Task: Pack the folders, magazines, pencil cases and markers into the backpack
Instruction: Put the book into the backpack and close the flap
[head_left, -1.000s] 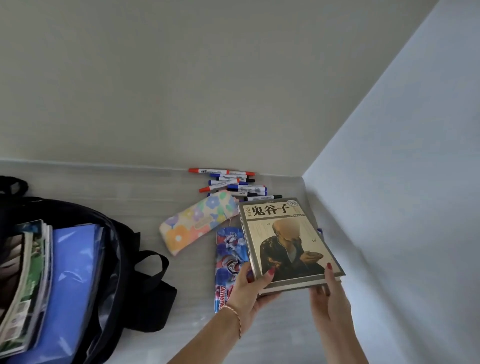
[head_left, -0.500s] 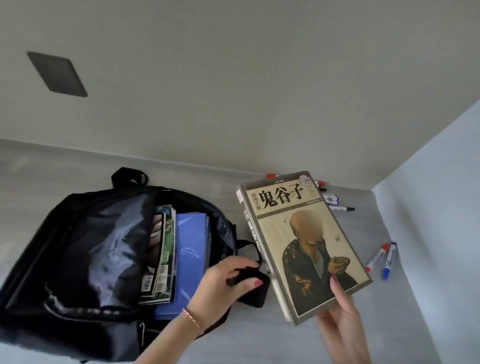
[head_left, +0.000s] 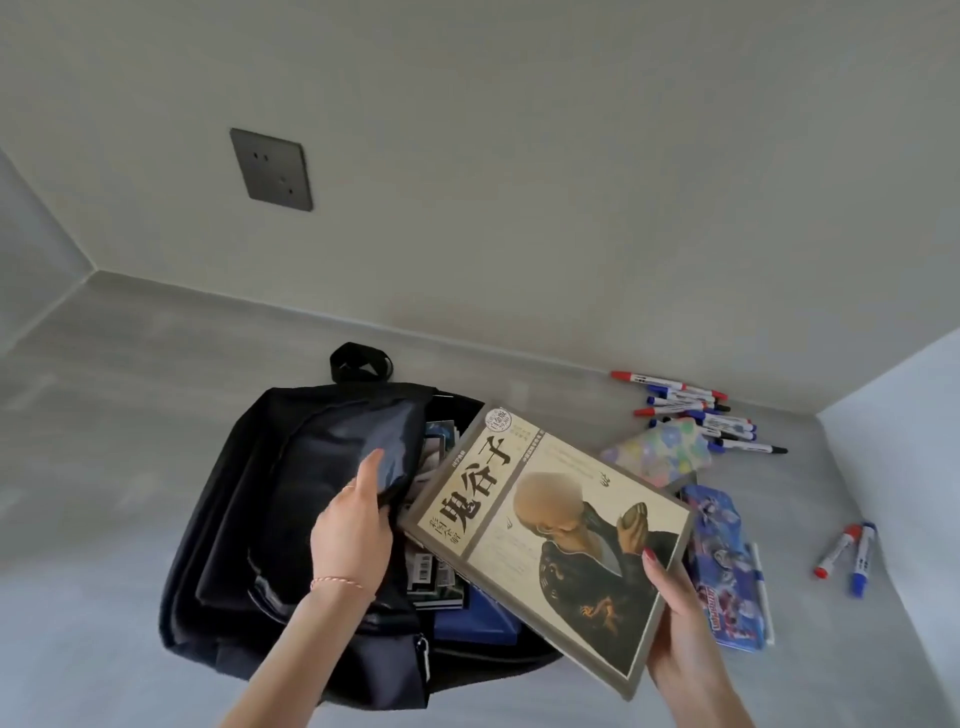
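I note the black backpack (head_left: 291, 519) lying flat on the grey surface (head_left: 104, 415), mouth open toward the right. My left hand (head_left: 353, 525) grips the edge of the bag's upper flap, fingers curled round the fabric, holding the opening apart. My right hand (head_left: 680, 618) holds the book (head_left: 545, 540) by its near corner — thumb on the cover, fingers beneath — with the far end tilted over the open mouth. Inside the bag I can see magazines (head_left: 434, 571) and a blue folder (head_left: 478, 618), partly hidden by the book.

Outside the bag, right of the book: a floral pencil case (head_left: 660, 452), a blue printed pencil case (head_left: 727, 566) nearer me, a cluster of markers (head_left: 696, 410) by the wall, and two loose markers (head_left: 847, 556) well apart to the right. A wall socket (head_left: 271, 170) sits above.
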